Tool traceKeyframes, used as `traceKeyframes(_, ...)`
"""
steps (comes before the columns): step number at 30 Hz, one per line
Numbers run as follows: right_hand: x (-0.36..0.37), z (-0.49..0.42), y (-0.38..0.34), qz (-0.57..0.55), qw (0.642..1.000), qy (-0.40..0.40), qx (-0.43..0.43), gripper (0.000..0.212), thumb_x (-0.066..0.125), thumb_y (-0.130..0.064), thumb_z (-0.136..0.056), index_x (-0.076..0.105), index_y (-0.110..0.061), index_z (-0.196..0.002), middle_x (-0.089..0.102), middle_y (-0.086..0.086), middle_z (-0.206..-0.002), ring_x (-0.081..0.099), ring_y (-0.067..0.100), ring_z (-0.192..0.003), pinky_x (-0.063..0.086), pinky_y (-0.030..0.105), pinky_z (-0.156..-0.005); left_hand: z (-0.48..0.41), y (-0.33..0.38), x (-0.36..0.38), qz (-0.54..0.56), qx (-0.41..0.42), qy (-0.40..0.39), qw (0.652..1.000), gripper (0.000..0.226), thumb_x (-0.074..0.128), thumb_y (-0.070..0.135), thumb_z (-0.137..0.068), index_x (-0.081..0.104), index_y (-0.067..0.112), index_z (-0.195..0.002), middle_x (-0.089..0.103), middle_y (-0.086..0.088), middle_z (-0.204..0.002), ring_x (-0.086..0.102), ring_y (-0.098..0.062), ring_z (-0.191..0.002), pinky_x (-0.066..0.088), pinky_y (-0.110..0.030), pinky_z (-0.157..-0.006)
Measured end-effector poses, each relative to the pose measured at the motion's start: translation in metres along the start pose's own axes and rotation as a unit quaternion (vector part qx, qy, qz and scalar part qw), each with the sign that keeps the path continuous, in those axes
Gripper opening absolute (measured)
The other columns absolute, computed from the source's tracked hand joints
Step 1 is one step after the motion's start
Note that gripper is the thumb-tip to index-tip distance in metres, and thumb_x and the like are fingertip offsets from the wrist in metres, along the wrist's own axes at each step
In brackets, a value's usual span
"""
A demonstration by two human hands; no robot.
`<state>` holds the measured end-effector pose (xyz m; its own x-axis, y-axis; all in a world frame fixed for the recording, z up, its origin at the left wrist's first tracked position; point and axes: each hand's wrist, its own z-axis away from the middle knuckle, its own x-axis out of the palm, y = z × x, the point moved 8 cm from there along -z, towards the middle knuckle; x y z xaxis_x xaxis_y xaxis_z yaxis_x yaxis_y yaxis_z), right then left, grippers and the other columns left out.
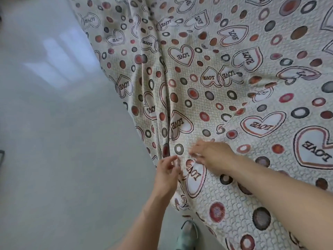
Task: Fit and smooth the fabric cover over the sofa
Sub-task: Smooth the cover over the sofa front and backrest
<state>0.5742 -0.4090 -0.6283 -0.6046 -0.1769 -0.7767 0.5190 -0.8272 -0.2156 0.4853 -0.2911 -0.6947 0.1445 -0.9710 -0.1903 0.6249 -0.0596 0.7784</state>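
From my remote station I note the fabric cover (225,98), printed with hearts and rings, draped across the sofa and filling the right and upper part of the view, its hanging edge falling toward the grey floor (54,123). The right hand (213,156) lies palm down on the cover near the corner, fingers extended leftward and not gripping. The left hand (167,171) sits just beside it at the draped edge with fingers loosely curled. Blur prevents me from telling whether they pinch cloth or merely touch it. Long vertical folds (162,87) run up the side above both hands. Risks, in my judgement: smoothing toward the edge with no anchor could drag the whole cover off the seat; pulling the side down unevenly could deepen these folds instead of clearing them; and the shoe (188,231) stands close to the hanging hem and could trap it. Limits of view: the sofa itself is wholly hidden under the cloth, so I cannot confirm where its arm or corner lies. Both fingertips are motion-blurred, and the cover's far edges are cut off.
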Motion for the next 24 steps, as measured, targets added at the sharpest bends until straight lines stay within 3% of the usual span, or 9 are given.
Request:
traceKeyframes(2, -0.002, -0.010, -0.003, 0.023, 1.000, -0.017, -0.007, 0.019, 0.051, -0.039, -0.095, 0.058, -0.029, -0.110, 0.051, -0.006, -0.110, 0.050, 0.013, -0.084, 0.033, 0.029, -0.068, -0.010, -0.004, 0.001, 0.011, -0.024, -0.013, 1.000, 0.036, 0.056, 0.011, -0.093, 0.059, 0.023, -0.127, 0.054, -0.008, -0.127, 0.059, -0.016, -0.102, 0.051, -0.027, -0.085)
traceKeyframes(3, -0.004, -0.015, -0.003, 0.024, 1.000, -0.017, -0.005, 0.016, 0.052, -0.040, -0.094, 0.061, -0.026, -0.098, 0.056, -0.006, -0.103, 0.050, 0.013, -0.082, 0.031, 0.028, -0.064, -0.015, -0.007, 0.003, 0.021, -0.037, -0.026, 0.999, 0.039, 0.058, 0.011, -0.092, 0.058, 0.024, -0.128, 0.057, -0.013, -0.124, 0.059, -0.024, -0.094, 0.052, -0.028, -0.078)
traceKeyframes(6, -0.007, -0.022, -0.002, 0.019, 1.000, -0.010, 0.004, 0.030, 0.049, -0.037, -0.096, 0.054, -0.020, -0.071, 0.059, -0.002, -0.087, 0.055, 0.018, -0.075, 0.035, 0.030, -0.056, -0.024, -0.011, 0.004, 0.075, -0.053, -0.048, 0.995, 0.040, 0.061, 0.008, -0.090, 0.058, 0.026, -0.126, 0.062, -0.011, -0.114, 0.058, -0.014, -0.079, 0.046, -0.014, -0.057)
traceKeyframes(11, 0.013, -0.017, -0.018, 0.088, 0.990, -0.101, -0.033, 0.027, 0.061, -0.045, -0.086, 0.056, -0.026, -0.103, 0.051, -0.009, -0.103, 0.053, 0.012, -0.086, 0.037, 0.030, -0.072, -0.035, -0.016, -0.002, 0.107, -0.066, -0.067, 0.990, 0.045, 0.061, 0.008, -0.090, 0.055, 0.032, -0.127, 0.065, -0.008, -0.103, 0.059, -0.010, -0.065, 0.050, -0.029, -0.060)
traceKeyframes(14, 0.014, -0.019, -0.033, 0.139, 0.983, -0.110, -0.050, 0.006, 0.061, -0.021, -0.089, 0.055, -0.018, -0.090, 0.057, -0.005, -0.089, 0.054, 0.015, -0.073, 0.037, 0.032, -0.066, -0.043, -0.012, 0.000, 0.049, -0.030, -0.102, 0.993, 0.041, 0.066, 0.014, -0.089, 0.057, 0.043, -0.115, 0.055, -0.016, -0.122, 0.061, -0.011, -0.072, 0.053, -0.024, -0.061)
traceKeyframes(16, 0.013, -0.018, -0.042, 0.179, 0.977, -0.102, -0.061, 0.013, 0.050, 0.000, -0.088, 0.052, -0.013, -0.090, 0.053, 0.000, -0.088, 0.050, 0.018, -0.069, 0.036, 0.034, -0.063, -0.044, -0.009, 0.001, 0.023, -0.014, -0.124, 0.992, 0.041, 0.068, 0.012, -0.087, 0.056, 0.043, -0.112, 0.052, -0.013, -0.125, 0.063, -0.018, -0.081, 0.054, -0.020, -0.063)
traceKeyframes(19, 0.008, -0.007, -0.047, 0.178, 0.979, -0.022, -0.095, 0.032, 0.033, 0.011, -0.083, 0.050, -0.011, -0.100, 0.045, 0.004, -0.090, 0.043, 0.018, -0.064, 0.028, 0.030, -0.051, -0.042, -0.012, 0.004, -0.003, -0.004, -0.144, 0.990, 0.041, 0.068, 0.007, -0.086, 0.060, 0.030, -0.119, 0.047, -0.006, -0.121, 0.063, -0.021, -0.088, 0.057, -0.022, -0.073)
traceKeyframes(22, -0.012, -0.013, -0.053, 0.151, 0.972, 0.112, -0.143, 0.044, 0.009, 0.007, -0.074, 0.049, -0.009, -0.080, 0.044, 0.003, -0.072, 0.036, 0.013, -0.043, 0.015, 0.021, -0.035, -0.038, -0.012, 0.013, -0.025, 0.009, -0.167, 0.986, 0.034, 0.059, -0.001, -0.089, 0.064, 0.015, -0.118, 0.045, -0.002, -0.119, 0.057, -0.014, -0.092, 0.053, -0.020, -0.083)
traceKeyframes(24, -0.022, -0.031, -0.055, 0.130, 0.966, 0.178, -0.137, 0.042, 0.012, 0.008, -0.069, 0.051, -0.008, -0.076, 0.049, 0.007, -0.070, 0.041, 0.016, -0.038, 0.021, 0.021, -0.036, -0.041, -0.015, 0.018, -0.043, 0.017, -0.168, 0.985, 0.030, 0.050, -0.009, -0.089, 0.069, 0.008, -0.104, 0.046, 0.000, -0.116, 0.051, -0.014, -0.101, 0.050, -0.022, -0.089)
